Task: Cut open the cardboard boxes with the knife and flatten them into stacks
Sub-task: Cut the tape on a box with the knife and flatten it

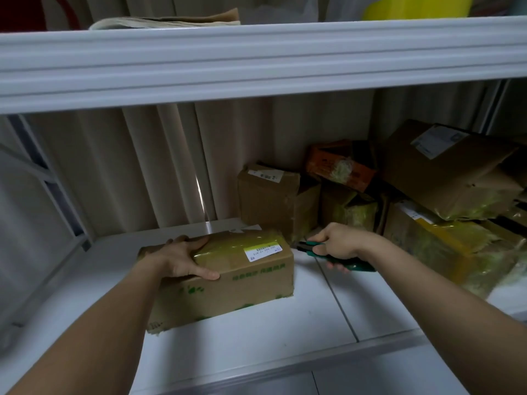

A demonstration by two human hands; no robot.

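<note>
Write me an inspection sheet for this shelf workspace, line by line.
Surface: white shelf, a seam running across it.
Job's things: taped cardboard box lying closed on the shelf; green knife beside its right end.
Clutter: pile of boxes at the back right, taped and crumpled.
Hands: left hand holds the box top, fingers over its edge; right hand grips the knife.
Cables: nothing seen.
Surroundings: upper shelf with folded paper and a yellow container; ribbed wall behind.
</note>
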